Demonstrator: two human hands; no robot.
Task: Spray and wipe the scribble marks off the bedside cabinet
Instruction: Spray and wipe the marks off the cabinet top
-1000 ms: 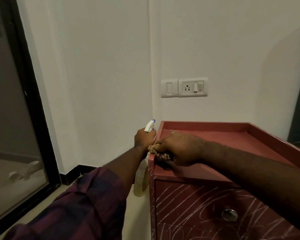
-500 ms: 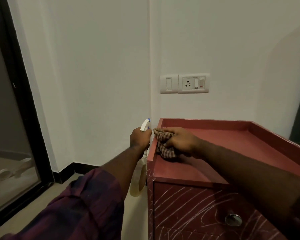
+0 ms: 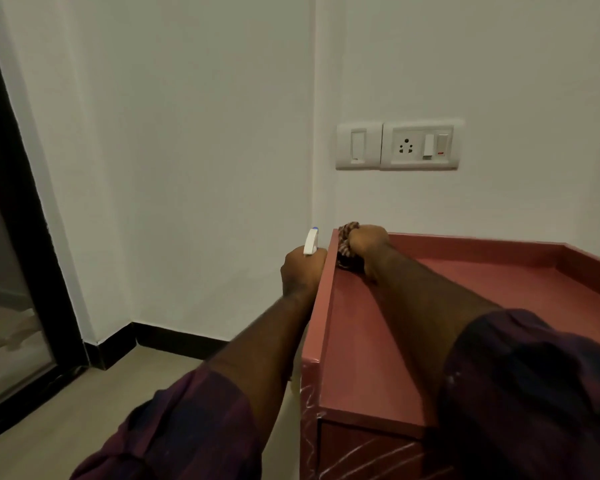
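Observation:
The red bedside cabinet (image 3: 354,341) stands in the room's corner, with a raised rim round its top. White scribble marks (image 3: 357,459) cover its front and its left front edge. My right hand (image 3: 366,242) grips a checked cloth (image 3: 347,252) at the top's far left corner, against the rim. My left hand (image 3: 302,271) holds a spray bottle just outside the cabinet's left side. Only the bottle's white nozzle (image 3: 310,241) shows above my fist; the bottle's body is hidden behind my arm.
A white switch and socket plate (image 3: 397,145) sits on the wall above the cabinet. A dark-framed glass door (image 3: 14,237) stands at the left. Beige floor (image 3: 84,403) and a black skirting board (image 3: 167,336) lie left of the cabinet.
My right hand has slid the cloth from the top's front left edge along the left rim to the far left corner. My left hand stayed beside the cabinet with the bottle.

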